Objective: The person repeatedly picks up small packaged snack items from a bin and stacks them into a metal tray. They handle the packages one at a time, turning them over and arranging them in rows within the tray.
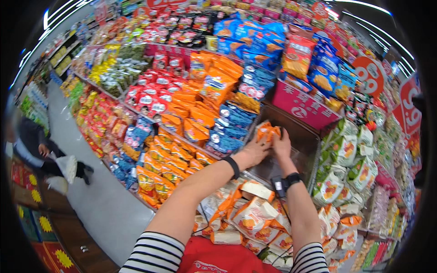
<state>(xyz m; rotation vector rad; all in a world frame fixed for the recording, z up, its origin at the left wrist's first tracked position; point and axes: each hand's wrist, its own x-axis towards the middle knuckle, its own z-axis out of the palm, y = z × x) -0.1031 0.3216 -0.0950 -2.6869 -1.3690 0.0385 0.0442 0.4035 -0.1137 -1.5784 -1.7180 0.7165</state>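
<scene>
Both my hands reach into a brown display bin (300, 136) whose bare floor shows around them. Between them is a small orange snack packet (267, 129), held near the bin's left wall. My left hand (256, 150) lies over the packet's near left side, fingers spread across it. My right hand (282, 145) grips its right side, the thumb hidden. Blue snack bags (228, 128) stand in rows just left of the bin. Green and white snack bags (341, 163) fill the section to its right. White and orange snack bags (256, 218) are heaped between my forearms.
A pink printed divider (304, 105) edges the bin's far side. Orange snack bags (170, 163) fill sections at left. Beyond them runs a grey aisle floor (99, 204), where a person (37, 146) carries a plastic bag. A thin cable (285, 208) hangs by my right wrist.
</scene>
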